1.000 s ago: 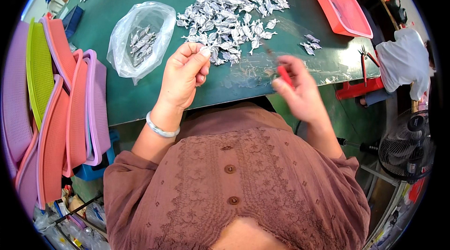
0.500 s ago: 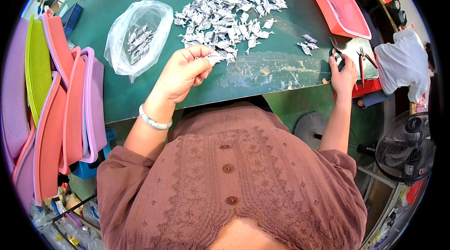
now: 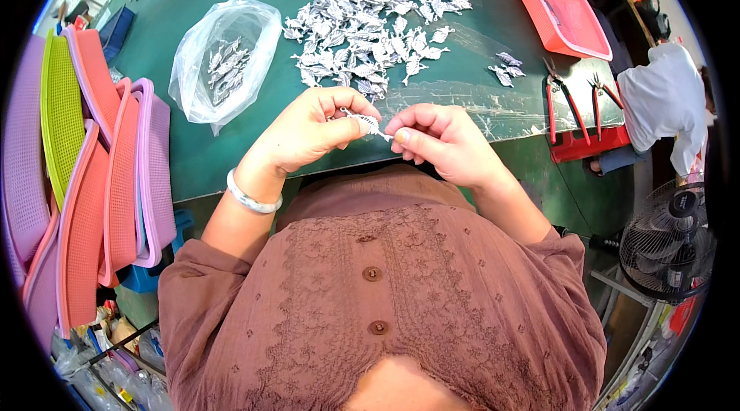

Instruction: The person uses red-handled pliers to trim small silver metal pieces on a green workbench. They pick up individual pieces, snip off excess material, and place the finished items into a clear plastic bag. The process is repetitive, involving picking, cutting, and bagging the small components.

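My left hand (image 3: 301, 133) pinches a silver leaf-shaped metal piece (image 3: 366, 121) between thumb and fingers, just over the table's near edge. At the lower right end of that piece, the thumb and forefinger of my right hand (image 3: 451, 145) are pressed together; whether they hold the piece itself or something tiny on it is hidden. Beyond both hands spreads a pile of similar silver leaf pieces (image 3: 370, 21). To its left lies an open clear plastic bag (image 3: 264, 29) with several leaf pieces (image 3: 227, 68) inside.
Several leaf pieces (image 3: 506, 70) lie apart at right. Nearby are red-handled pliers (image 3: 553, 78) and a second, smaller pair (image 3: 597, 91). A pink basket (image 3: 555, 25) stands behind them. Stacked plastic baskets (image 3: 119, 180) crowd the left; a fan (image 3: 667, 241) and a person in white (image 3: 663, 102) are at right.
My right hand has let go of the pliers at the right and moved left to meet my left hand at the leaf piece. The pliers now lie on the table.
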A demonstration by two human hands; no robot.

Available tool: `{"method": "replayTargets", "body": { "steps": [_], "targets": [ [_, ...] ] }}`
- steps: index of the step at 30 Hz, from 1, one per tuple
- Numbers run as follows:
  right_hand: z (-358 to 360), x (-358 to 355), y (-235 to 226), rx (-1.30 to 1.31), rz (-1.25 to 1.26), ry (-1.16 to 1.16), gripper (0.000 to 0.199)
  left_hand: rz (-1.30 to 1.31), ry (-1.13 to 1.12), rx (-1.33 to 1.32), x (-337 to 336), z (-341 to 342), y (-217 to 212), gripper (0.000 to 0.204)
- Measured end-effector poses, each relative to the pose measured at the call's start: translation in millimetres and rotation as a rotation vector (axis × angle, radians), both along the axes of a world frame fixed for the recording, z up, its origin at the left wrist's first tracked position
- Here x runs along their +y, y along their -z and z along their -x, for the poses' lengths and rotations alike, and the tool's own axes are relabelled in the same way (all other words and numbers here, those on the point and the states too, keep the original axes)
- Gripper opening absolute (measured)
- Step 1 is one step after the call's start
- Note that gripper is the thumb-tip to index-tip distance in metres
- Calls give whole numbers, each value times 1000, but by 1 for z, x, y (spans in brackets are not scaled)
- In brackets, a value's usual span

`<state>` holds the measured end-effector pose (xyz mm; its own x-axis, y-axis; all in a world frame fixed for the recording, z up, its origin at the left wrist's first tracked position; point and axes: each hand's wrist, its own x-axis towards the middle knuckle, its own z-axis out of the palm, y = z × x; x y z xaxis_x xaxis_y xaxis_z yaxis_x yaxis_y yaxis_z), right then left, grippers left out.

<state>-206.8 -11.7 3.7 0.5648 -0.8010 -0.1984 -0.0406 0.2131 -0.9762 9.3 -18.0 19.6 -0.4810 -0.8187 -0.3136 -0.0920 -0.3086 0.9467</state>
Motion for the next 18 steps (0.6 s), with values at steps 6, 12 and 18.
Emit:
{"method": "replayTargets", "body": {
  "steps": [6,12,18],
  "targets": [
    [-15,0,6,-93,-231,-26,15,65,-51,20,0,-10,2,20],
    [-22,1,9,-155,-334,-3,15,172,-90,65,1,-13,14,29],
    [-33,3,11,-139,-284,64,14,251,-202,84,3,-13,24,31]
  ]
}}
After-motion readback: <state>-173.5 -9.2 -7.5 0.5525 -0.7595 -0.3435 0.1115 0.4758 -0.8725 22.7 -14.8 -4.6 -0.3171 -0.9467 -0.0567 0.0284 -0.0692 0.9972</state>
